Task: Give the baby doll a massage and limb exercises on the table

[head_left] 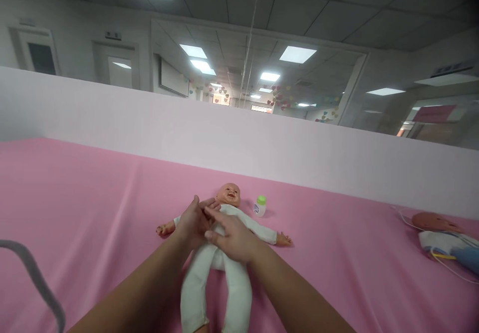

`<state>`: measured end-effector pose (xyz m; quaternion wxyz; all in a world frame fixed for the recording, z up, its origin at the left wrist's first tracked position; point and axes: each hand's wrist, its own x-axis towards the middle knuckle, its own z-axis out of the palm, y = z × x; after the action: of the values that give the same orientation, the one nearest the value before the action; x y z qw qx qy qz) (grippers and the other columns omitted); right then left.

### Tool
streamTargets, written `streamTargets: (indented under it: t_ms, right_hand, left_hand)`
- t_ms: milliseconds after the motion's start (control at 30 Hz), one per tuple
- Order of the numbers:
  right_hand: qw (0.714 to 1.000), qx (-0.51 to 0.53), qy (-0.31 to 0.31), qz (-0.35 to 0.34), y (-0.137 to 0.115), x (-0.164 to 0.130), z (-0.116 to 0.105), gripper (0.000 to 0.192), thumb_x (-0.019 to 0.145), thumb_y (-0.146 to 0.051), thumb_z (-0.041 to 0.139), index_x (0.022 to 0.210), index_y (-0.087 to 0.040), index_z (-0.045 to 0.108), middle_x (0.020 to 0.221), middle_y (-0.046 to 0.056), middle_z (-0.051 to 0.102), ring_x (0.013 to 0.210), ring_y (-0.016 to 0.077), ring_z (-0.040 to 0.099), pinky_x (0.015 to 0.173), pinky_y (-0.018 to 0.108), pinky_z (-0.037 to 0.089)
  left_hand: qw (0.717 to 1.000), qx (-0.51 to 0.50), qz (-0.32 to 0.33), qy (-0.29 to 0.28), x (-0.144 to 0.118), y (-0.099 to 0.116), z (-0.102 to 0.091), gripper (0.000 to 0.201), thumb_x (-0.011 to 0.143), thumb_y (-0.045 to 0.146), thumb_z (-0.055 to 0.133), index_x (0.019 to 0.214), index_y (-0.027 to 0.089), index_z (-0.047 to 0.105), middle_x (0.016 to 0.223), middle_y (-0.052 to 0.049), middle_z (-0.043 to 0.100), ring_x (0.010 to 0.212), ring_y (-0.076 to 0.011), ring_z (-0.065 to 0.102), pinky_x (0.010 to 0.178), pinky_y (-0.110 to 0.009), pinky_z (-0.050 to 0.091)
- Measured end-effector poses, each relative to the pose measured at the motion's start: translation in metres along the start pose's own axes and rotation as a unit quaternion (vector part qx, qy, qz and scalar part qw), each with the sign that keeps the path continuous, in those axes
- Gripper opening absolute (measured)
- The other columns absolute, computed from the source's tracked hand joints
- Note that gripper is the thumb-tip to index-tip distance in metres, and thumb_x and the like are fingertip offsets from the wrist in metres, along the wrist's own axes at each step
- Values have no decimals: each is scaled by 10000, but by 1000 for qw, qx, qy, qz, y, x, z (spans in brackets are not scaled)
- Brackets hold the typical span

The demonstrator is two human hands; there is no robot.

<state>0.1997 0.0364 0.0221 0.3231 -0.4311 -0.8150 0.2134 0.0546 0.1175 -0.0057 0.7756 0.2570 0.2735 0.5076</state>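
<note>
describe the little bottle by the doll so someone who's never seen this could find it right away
On the pink sheet lies a doll in a white suit, under the left hand and right hand. Just right of its head stands the small bottle. It is upright, white with a green cap, the only bottle there.

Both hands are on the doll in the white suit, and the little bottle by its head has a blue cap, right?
Not quite. In the head view the bottle has a green cap, not blue. Both the left hand and right hand do rest on the doll.
</note>
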Motion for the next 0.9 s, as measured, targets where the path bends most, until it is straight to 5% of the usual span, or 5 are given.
streamTargets:
  t_ms: [233, 433, 600, 900]
  right_hand:
    - [981, -185, -53, 22, -2, 3, 14, 960, 983, -646, 582, 1688, -127, 188, 1734, 177, 225, 1634, 364, 90, 1311, 623, 23]
    - [978, -198, -63, 19, -7, -1, 21, 912, 991, -689, 532, 1668, -135, 275, 1720, 170, 269, 1624, 356, 173, 1310, 623, 36]
    - [985, -144, -92, -9, -26, -10, 38, 969, 984, -707, 536, 1661, -70, 263, 1709, 226, 262, 1607, 357, 242, 1314, 587, 154]
    - [988, -143, -48, -21, -23, -8, 43, 883, 1047, -625, 472, 1671, -55, 217, 1726, 219, 232, 1627, 354, 158, 1317, 570, 171]
  left_hand:
    - [996, -65, -67, -11, -9, -3, 16, 624, 1062, 607, 363, 1280, 90, 636, 1323, -249, 682, 1222, -337, 699, 1050, -464, 568]
    - [995, -90, -33, -34, -6, 19, 0, 813, 1040, 683, 331, 1413, -12, 525, 1329, -307, 657, 1224, -326, 695, 917, -384, 620]
    - [994, -105, -3, -37, 1, 28, -19, 930, 994, 774, 315, 1508, 11, 448, 1421, -304, 609, 1292, -329, 656, 929, -389, 622]
    - [991, -86, -40, -94, -14, 2, 5, 946, 974, 796, 270, 1557, 71, 441, 1478, -285, 586, 1423, -361, 549, 1119, -500, 508]
